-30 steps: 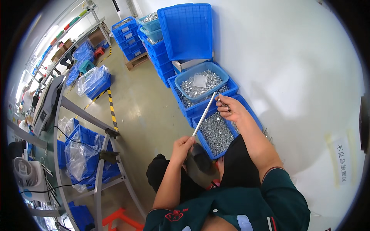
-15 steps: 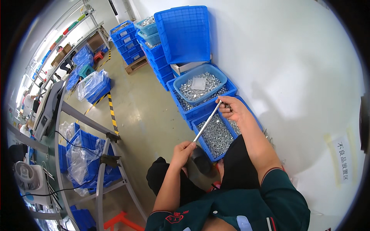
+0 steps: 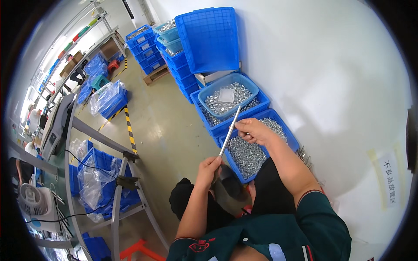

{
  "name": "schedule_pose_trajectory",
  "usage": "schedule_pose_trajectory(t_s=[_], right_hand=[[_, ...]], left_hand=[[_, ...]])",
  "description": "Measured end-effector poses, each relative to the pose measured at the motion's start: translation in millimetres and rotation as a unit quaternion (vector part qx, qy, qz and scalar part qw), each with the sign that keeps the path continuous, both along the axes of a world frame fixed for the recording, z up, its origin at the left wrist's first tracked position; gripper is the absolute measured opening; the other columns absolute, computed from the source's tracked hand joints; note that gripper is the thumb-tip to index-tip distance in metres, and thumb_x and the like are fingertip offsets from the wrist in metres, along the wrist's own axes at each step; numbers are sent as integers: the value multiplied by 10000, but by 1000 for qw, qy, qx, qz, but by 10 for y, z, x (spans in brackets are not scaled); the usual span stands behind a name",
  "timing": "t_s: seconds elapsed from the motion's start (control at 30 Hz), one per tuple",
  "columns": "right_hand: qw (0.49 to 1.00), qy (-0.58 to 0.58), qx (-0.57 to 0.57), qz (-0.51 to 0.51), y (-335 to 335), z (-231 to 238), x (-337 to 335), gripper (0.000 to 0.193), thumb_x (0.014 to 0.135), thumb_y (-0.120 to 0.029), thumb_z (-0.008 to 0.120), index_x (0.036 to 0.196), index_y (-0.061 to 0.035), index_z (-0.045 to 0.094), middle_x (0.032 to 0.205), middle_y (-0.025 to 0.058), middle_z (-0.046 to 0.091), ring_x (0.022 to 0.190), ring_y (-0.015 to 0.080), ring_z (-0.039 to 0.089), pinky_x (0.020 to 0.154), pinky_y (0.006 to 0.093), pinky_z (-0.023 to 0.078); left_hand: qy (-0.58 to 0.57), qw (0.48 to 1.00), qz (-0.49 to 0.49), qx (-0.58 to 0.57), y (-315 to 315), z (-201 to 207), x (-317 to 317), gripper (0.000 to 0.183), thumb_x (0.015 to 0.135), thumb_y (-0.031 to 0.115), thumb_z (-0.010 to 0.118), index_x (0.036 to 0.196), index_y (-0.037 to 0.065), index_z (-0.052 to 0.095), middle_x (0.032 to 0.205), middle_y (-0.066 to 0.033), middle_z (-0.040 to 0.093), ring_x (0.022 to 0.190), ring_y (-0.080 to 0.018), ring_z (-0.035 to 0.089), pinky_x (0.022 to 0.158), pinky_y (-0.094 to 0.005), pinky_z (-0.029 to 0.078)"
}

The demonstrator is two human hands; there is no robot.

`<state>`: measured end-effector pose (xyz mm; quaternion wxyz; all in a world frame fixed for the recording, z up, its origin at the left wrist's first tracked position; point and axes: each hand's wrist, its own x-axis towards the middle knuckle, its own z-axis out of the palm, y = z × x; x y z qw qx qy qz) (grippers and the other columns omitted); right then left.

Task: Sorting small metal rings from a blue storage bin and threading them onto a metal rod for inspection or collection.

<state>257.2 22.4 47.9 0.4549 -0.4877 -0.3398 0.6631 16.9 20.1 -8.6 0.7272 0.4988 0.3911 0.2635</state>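
A thin silvery metal rod (image 3: 228, 138) slants up and away between my hands. My left hand (image 3: 209, 170) is closed around its near end. With fingers curled, my right hand (image 3: 254, 131) pinches at the rod a little below its far tip; whether small parts are also in that palm is hidden. Just beneath lies a blue crate (image 3: 292, 138) of small silvery metal fittings. Past the rod's tip, a light-blue basket (image 3: 250, 81) of similar parts, with a small clear square lid (image 3: 226, 95) on top, rests in another blue crate (image 3: 209, 129).
An empty blue crate (image 3: 208, 41) stands on edge behind the basket, near stacked blue crates (image 3: 176, 69). A white wall (image 3: 339, 108) bounds my right. To my left are a grey-legged bench (image 3: 115, 213), plastic-covered crates (image 3: 98, 178) and a fan (image 3: 32, 198). People work far left.
My right hand has slid back from the rod's far end, leaving the tip bare. The rod now stands steeper in view, with my left hand still gripping its near end.
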Motion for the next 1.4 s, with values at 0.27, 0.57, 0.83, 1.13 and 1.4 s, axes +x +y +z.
schedule_pose_trajectory(t_s=[0.27,0.57,0.83,1.13,1.4], right_hand=[[988,85,-56,-111,78,-94,280,247,896,-224,497,960,12,536,773,84,515,500,62,382,357,176,275],[939,312,-15,-144,62,-120,383,235,864,-234,591,909,-11,534,715,36,486,457,39,356,331,158,242],[944,298,-9,-141,75,-71,376,265,840,-256,622,873,-1,561,650,9,470,446,33,357,331,150,237],[991,26,34,-127,58,45,356,220,832,-212,616,789,3,601,610,-26,442,449,15,357,349,151,225],[991,-44,60,-110,37,68,287,217,839,-227,612,811,-12,613,614,-35,426,448,16,339,363,156,202]], left_hand=[[28,1000,14,4,21,-47,-22,266,887,284,530,786,44,585,526,4,480,389,-61,383,365,-212,270],[14,999,-11,51,-6,-13,-79,248,874,272,546,798,45,607,523,14,484,436,-46,389,407,-206,265],[35,997,-29,58,-30,-28,-85,242,872,278,554,797,55,613,527,28,482,417,-38,366,393,-202,237],[55,995,-24,74,-20,-49,-119,243,867,275,566,813,45,622,548,31,482,455,-40,382,419,-202,248],[62,996,-23,63,-7,0,-157,254,864,253,572,796,13,617,541,32,457,476,-47,388,436,-210,263]])
